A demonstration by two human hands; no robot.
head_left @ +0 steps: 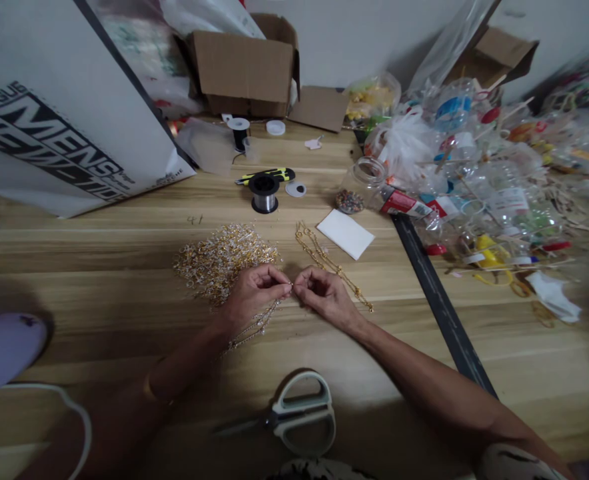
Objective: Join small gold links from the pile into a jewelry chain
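Note:
My left hand [252,293] and my right hand [324,293] meet fingertip to fingertip over the wooden table [99,280], both pinched on a thin beaded gold chain [257,327] that trails down under my left wrist. A heap of small gold and silver beads or links [219,260] lies just left of and behind my left hand. Finished gold chains [324,257] stretch from behind my right hand toward its right side.
Scissors [294,420] lie near the front edge. A thread spool [263,193], a yellow-black cutter [267,176], a white card [345,233] and a bead jar [362,190] sit behind. Cardboard box [244,67] at back; cluttered bags and bottles [474,173] at right.

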